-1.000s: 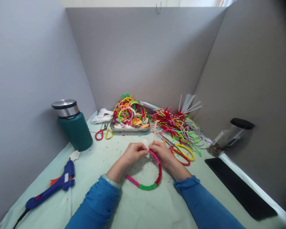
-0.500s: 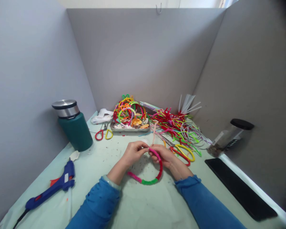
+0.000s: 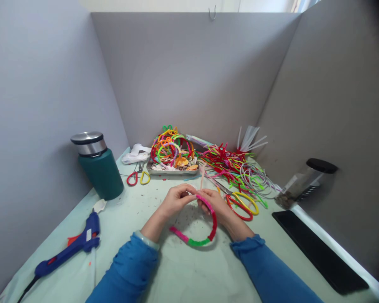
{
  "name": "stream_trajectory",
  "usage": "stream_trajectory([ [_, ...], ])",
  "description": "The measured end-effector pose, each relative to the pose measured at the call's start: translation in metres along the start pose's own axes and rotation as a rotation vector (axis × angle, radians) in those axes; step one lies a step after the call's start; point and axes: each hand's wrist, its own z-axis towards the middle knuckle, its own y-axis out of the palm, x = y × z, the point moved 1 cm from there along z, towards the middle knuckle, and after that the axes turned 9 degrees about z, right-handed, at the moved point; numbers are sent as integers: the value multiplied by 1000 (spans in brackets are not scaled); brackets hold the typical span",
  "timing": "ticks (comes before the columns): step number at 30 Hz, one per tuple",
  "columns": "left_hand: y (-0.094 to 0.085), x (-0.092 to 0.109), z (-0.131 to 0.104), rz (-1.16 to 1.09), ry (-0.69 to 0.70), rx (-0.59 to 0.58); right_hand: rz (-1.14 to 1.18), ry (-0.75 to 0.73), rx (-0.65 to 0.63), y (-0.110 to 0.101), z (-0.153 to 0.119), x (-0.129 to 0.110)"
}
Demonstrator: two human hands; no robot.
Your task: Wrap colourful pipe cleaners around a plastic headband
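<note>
A C-shaped headband (image 3: 214,223) wrapped in pink, red and green fuzzy pipe cleaner curves below my hands, its lower pink end free to the left. My right hand (image 3: 215,205) is closed around its upper pink end. My left hand (image 3: 177,201) is closed too, thumb and fingers pinching at that same tip; the exact spot is hidden by the fingers. From between the hands a pale pink pipe cleaner (image 3: 202,176) sticks up and away. Right beside my right hand lie scissors (image 3: 244,205) with red and yellow handles.
Behind stand a metal tray (image 3: 173,172) of colourful hoops and chips and a tangled pipe cleaner pile (image 3: 227,162). Left are smaller scissors (image 3: 138,177), a green bottle (image 3: 102,172) and a blue glue gun (image 3: 72,250). Right are a tilted jar (image 3: 306,185) and a black slab (image 3: 318,250).
My hands stay pinched at the headband's tip with only a slight shift. The pale pink pipe cleaner leans a little further left. The whole view has moved slightly.
</note>
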Motion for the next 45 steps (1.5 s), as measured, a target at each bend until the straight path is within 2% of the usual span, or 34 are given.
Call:
stream_trajectory([
  [2,0,-2,-1,-97,-64,-1,-69,48,-105,5,-5,0],
  [5,-1,-6,-1,-158,-141,7,-176,-34,-153,8,-8,1],
  [7,-1,-10,1,-166,-160,31,-223,-94,-80,5,-5,3],
  [10,-1,-19,5,-164,-206,102,-278,-168,93,-5,3,6],
  [14,-5,-36,9,-41,-326,245,-455,-503,409,-13,2,-2],
  [16,-8,-45,8,54,-378,318,-542,-652,452,-9,-4,-8],
  [17,-9,-48,8,80,-393,340,-594,-705,422,-6,-8,-10],
  [19,-10,-51,7,89,-405,370,-738,-773,281,3,-14,-12],
  [22,-9,-48,6,48,-411,394,-1034,-818,100,17,-17,-9],
  [25,-5,-37,5,-29,-448,381,-1305,-817,131,25,-15,-4],
  [28,-1,-27,5,-106,-487,348,-1425,-790,223,28,-13,-1],
  [34,0,-19,4,-161,-506,337,-1375,-803,259,32,-13,1],
  [45,-3,-22,3,-196,-445,314,-1231,-831,124,31,-16,0],
])
